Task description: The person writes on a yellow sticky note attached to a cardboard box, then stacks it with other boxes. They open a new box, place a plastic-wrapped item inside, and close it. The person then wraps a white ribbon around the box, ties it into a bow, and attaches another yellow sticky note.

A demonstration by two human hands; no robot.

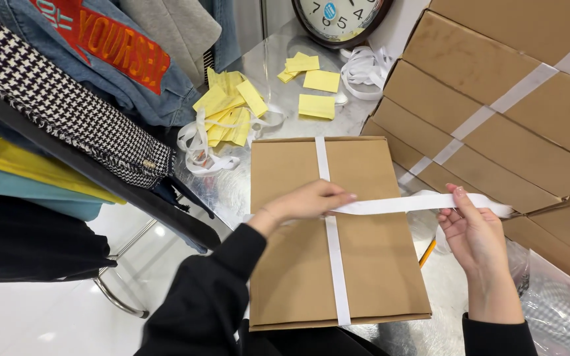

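A flat brown cardboard box (pixel 377 264) lies in front of me on a shiny table, with a white strap (pixel 333 264) running lengthwise over its middle. My left hand (pixel 308 202) presses down on the box where a second white strap (pixel 397 203) crosses it. My right hand (pixel 473 231) holds the other end of that crosswise strap, pulled out past the box's right edge. Both sleeves are black.
A stack of strapped brown boxes (pixel 496 112) fills the right side. Yellow paper slips (pixel 232 109) and loose white straps (pixel 199 148) lie beyond the box. A round clock (pixel 341 20) lies at the top. Clothes hang on a rack (pixel 67 112) at the left. A pencil (pixel 427 252) lies beside the box.
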